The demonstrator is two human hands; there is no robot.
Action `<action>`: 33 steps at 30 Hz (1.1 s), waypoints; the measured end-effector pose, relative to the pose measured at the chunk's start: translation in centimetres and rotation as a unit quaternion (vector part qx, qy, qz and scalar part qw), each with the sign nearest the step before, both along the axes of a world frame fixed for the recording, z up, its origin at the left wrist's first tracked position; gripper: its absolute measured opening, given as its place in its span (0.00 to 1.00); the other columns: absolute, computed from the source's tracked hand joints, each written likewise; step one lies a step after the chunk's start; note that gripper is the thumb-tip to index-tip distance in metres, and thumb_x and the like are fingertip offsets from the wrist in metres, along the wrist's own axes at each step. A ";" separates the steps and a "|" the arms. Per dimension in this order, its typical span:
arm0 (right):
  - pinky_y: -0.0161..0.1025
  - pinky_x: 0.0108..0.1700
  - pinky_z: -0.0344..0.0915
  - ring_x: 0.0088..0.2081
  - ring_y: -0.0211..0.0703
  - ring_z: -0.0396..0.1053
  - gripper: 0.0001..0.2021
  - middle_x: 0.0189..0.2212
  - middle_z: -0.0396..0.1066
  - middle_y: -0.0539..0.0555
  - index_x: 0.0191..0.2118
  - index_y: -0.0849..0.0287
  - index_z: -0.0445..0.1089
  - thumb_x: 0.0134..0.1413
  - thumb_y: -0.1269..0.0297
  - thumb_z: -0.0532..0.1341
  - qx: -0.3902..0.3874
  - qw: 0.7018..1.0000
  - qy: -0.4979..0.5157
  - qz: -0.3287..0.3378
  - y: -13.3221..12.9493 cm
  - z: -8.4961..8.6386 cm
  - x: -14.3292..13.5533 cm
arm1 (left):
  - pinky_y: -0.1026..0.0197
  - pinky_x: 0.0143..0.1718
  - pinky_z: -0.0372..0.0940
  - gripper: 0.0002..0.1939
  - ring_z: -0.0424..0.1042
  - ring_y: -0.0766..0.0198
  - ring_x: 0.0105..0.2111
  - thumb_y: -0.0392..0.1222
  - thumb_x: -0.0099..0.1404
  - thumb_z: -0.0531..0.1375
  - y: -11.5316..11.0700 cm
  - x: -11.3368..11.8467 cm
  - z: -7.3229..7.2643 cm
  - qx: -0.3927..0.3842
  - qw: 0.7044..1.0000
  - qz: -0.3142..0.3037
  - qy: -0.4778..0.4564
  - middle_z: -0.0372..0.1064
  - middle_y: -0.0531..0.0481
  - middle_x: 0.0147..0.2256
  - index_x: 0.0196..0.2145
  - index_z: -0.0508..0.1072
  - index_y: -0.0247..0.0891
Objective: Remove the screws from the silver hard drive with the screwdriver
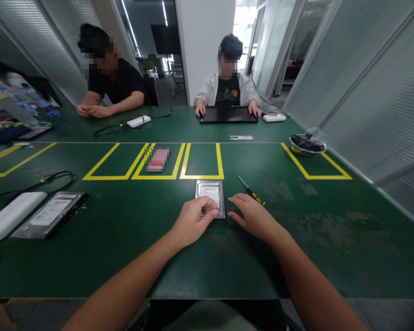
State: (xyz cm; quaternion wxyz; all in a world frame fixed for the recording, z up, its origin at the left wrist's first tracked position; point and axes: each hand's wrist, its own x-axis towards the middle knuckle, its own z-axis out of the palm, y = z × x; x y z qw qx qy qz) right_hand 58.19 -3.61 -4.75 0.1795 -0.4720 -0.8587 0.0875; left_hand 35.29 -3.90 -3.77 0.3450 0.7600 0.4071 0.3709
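The left hand (193,220) pinched the hard drive (210,196) at its near edge; the right hand (251,214) lay relaxed at its 4 o'clock. It looked rigid, dense, shock-sensitive; best gripped by the side edges.

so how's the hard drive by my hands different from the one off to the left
The hard drive at the table's middle lies bare and square to the near edge; the left drive sits skewed in a clear wrapper. The left hand touches the middle one's near edge, with the right hand beside it; nothing touches the left one. Both lie flat, label up, on the green table.
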 end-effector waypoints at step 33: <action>0.60 0.56 0.61 0.55 0.62 0.61 0.49 0.58 0.60 0.64 0.67 0.57 0.55 0.41 0.45 0.71 -0.075 0.996 0.035 0.040 3.4 -3.1 -0.2 | 0.57 0.43 0.64 0.08 0.68 0.61 0.36 0.34 0.67 0.54 -3.1 1.4 -3.6 0.207 0.948 -0.182 0.160 0.71 0.48 0.35 0.39 0.73 0.37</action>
